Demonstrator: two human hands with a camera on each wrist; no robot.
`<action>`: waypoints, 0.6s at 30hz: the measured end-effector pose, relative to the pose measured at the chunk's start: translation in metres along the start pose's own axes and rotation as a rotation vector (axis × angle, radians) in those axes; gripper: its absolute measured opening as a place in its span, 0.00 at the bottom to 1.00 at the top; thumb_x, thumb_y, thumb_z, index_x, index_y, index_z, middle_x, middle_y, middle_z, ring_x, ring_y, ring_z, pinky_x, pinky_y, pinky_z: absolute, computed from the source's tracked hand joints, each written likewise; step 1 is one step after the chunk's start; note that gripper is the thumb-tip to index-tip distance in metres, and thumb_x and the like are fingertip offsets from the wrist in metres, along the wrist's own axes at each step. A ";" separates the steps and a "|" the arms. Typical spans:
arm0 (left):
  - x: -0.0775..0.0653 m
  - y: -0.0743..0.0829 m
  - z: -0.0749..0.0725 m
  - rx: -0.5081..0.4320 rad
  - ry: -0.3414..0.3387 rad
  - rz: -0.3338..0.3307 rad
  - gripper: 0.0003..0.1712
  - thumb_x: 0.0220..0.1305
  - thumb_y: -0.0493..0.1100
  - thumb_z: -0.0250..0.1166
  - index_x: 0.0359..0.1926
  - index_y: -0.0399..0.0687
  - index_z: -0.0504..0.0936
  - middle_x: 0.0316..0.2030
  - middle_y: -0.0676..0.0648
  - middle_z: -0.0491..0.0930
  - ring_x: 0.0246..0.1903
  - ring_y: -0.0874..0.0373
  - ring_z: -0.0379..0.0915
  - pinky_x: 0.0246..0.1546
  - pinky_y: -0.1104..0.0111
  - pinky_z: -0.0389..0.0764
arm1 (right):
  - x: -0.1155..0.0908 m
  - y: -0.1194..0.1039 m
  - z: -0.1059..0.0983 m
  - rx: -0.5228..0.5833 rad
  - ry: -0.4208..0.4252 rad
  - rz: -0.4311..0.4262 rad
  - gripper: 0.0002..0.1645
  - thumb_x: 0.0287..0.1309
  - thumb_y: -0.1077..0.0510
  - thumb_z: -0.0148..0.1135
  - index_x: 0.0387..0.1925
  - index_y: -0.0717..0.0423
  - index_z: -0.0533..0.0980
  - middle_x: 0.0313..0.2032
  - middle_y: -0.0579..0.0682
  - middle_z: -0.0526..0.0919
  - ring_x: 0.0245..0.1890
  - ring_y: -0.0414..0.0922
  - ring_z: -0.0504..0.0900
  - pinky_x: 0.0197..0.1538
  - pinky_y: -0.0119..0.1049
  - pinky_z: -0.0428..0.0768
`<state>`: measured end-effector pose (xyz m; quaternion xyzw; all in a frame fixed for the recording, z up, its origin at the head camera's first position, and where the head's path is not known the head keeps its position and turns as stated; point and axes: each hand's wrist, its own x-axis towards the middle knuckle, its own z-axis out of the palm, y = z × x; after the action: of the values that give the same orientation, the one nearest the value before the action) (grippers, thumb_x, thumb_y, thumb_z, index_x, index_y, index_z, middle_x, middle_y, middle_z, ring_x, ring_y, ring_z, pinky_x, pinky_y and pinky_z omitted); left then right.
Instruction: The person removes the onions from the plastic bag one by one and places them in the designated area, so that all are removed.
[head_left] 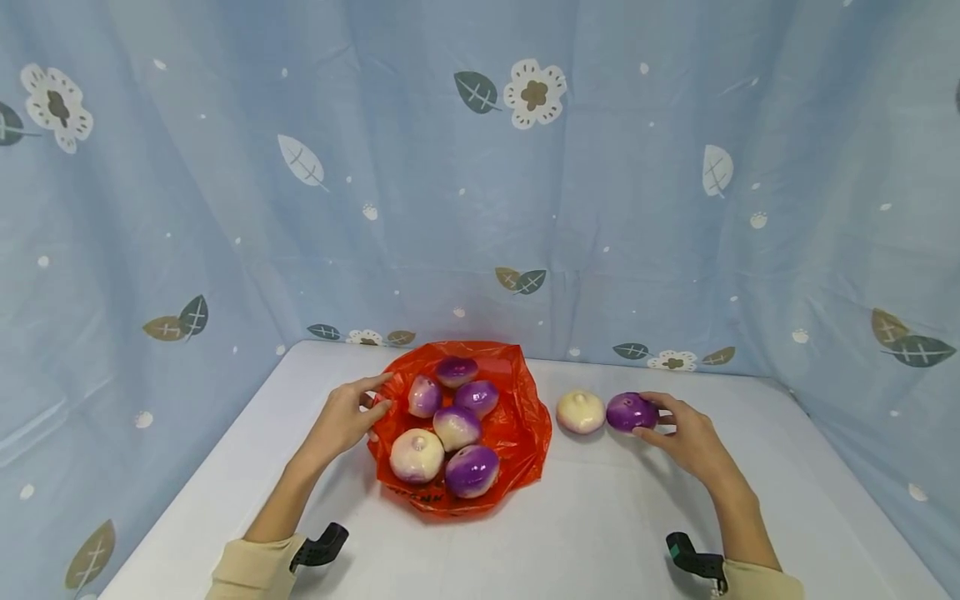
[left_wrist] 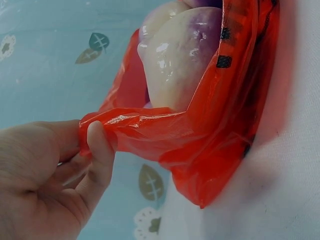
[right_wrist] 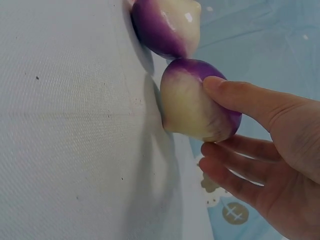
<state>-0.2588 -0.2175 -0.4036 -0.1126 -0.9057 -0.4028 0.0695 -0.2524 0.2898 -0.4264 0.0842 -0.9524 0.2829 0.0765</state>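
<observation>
A red plastic bag point(head_left: 525, 433) lies spread wide with several glossy purple-and-white turnips inside, among them a mostly white turnip point(head_left: 417, 456) at its front. My left hand point(head_left: 348, 417) pinches the bag's left rim between thumb and fingers; the left wrist view shows the film point(left_wrist: 145, 130) stretched from this grip. On the right, my right hand point(head_left: 686, 433) holds a purple turnip point(head_left: 630, 412) by its side, thumb nearest me. In the right wrist view this turnip point(right_wrist: 192, 100) touches or nearly touches a second one, a pale turnip point(head_left: 581, 412) on its left.
The white table point(head_left: 585, 533) reaches to a blue patterned curtain point(head_left: 420, 208) at the back and sides. Black wrist mounts point(head_left: 321, 546) stick out from both sleeves over the table's front part.
</observation>
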 end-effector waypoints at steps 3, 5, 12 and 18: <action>0.000 0.001 0.000 -0.002 0.001 0.005 0.27 0.63 0.35 0.65 0.63 0.40 0.75 0.45 0.35 0.82 0.20 0.59 0.74 0.17 0.72 0.78 | 0.001 0.001 0.001 -0.007 0.001 -0.001 0.38 0.54 0.52 0.72 0.64 0.58 0.69 0.60 0.66 0.75 0.53 0.66 0.80 0.49 0.58 0.83; 0.001 0.002 0.000 0.000 0.004 0.010 0.27 0.63 0.35 0.65 0.63 0.39 0.75 0.44 0.35 0.82 0.21 0.59 0.74 0.17 0.73 0.78 | 0.001 0.001 0.002 -0.010 0.002 -0.007 0.38 0.54 0.53 0.72 0.64 0.58 0.69 0.60 0.67 0.75 0.53 0.67 0.79 0.49 0.59 0.82; 0.000 0.003 0.000 -0.010 -0.002 0.026 0.27 0.63 0.34 0.65 0.63 0.38 0.75 0.47 0.34 0.81 0.18 0.60 0.74 0.17 0.73 0.78 | 0.002 0.001 0.003 -0.022 0.003 -0.013 0.38 0.53 0.55 0.73 0.64 0.58 0.69 0.60 0.66 0.75 0.53 0.66 0.80 0.50 0.59 0.82; -0.001 0.003 0.000 0.003 0.004 0.024 0.27 0.63 0.35 0.65 0.63 0.38 0.75 0.48 0.34 0.81 0.18 0.60 0.74 0.17 0.72 0.78 | 0.001 0.000 0.002 -0.018 0.004 -0.031 0.38 0.53 0.56 0.73 0.64 0.57 0.70 0.60 0.65 0.76 0.52 0.65 0.81 0.48 0.56 0.84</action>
<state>-0.2574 -0.2154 -0.4020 -0.1225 -0.9048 -0.4006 0.0762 -0.2539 0.2882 -0.4274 0.0977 -0.9533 0.2732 0.0836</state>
